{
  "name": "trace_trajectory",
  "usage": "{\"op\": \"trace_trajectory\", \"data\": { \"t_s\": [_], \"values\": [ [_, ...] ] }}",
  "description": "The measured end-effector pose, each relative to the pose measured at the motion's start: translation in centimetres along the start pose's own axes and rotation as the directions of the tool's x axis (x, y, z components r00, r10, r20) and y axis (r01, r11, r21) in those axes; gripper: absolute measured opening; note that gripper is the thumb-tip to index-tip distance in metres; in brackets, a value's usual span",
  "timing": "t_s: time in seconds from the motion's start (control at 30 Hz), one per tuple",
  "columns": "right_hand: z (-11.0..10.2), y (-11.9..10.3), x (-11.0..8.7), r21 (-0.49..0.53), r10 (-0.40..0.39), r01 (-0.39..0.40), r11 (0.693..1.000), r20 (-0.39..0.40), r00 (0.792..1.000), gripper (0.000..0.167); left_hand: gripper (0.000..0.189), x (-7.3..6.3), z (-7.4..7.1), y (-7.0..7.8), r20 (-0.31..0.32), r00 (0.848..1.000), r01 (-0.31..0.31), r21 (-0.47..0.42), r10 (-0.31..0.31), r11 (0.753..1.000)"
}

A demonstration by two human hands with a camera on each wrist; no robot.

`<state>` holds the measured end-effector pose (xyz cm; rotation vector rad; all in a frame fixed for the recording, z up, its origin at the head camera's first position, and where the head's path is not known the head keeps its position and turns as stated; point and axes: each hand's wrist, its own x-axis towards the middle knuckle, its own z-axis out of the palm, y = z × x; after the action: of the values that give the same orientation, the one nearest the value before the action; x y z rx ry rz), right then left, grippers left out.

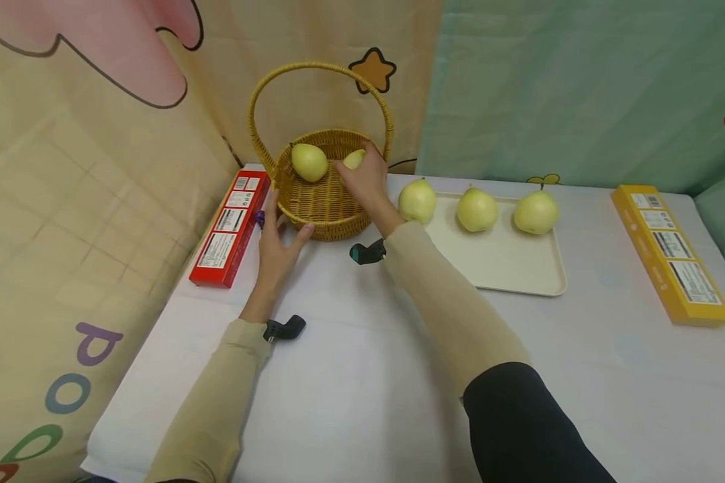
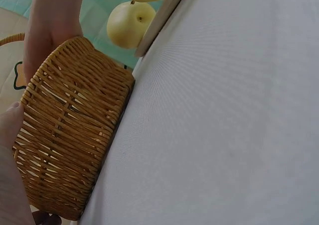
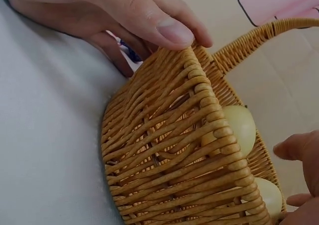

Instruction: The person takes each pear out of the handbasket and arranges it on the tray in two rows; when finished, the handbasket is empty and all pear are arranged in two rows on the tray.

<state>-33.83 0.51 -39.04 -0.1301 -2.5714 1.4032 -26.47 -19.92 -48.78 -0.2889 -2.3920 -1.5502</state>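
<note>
A round woven basket (image 1: pixel 332 231) with a tall arched handle stands at the back of the table. My left hand (image 1: pixel 276 251) rests against its near left side, thumb along the rim and fingers spread straight down the outer wall. Inside the basket, one yellow-green pear (image 1: pixel 309 162) lies at the left. A second pear (image 1: pixel 354 159) is at the right, partly covered by my right hand (image 1: pixel 367 176), which reaches over the rim. In the right wrist view, the thumb (image 3: pixel 291 148) stands apart from that pear (image 3: pixel 269 195), with the other fingertips close over it.
Right of the basket, a cream tray (image 1: pixel 507 268) bears two pears (image 1: pixel 476 209), with another pear (image 1: pixel 417 200) at its left edge. A red box (image 1: pixel 229 228) lies left of the basket, and a yellow box (image 1: pixel 673 255) at the far right. Cloth curtains hang behind.
</note>
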Motion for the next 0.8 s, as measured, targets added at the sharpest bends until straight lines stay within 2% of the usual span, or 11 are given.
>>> {"op": "trace_trajectory", "data": {
  "t_s": [0.17, 0.27, 0.6, 0.8],
  "values": [
    [0.2, 0.2, 0.8, -0.213, -0.008, 0.016, 0.977, 0.041, 0.999, 0.067, 0.091, 0.0, 0.5, 0.3, 0.004, 1.0, -0.011, 0.002, 0.011, 1.0],
    [0.2, 0.5, 1.1, -0.272, -0.002, 0.018, 0.962, 0.058, 0.998, 0.065, 0.092, 0.0, 0.7, 0.4, 0.008, 1.0, -0.008, 0.007, 0.008, 1.0],
    [0.2, 0.8, 1.4, -0.253, 0.057, -0.031, 0.967, 0.097, 0.994, 0.068, 0.092, -0.3, 0.7, 1.0, 0.019, 1.0, -0.002, 0.011, 0.002, 1.0],
    [0.1, 0.9, 1.3, -0.262, 0.072, -0.041, 0.964, 0.11, 0.991, 0.069, 0.093, -0.3, 0.8, 0.8, 0.017, 1.0, 0.001, 0.009, -0.001, 1.0]
  ]
}}
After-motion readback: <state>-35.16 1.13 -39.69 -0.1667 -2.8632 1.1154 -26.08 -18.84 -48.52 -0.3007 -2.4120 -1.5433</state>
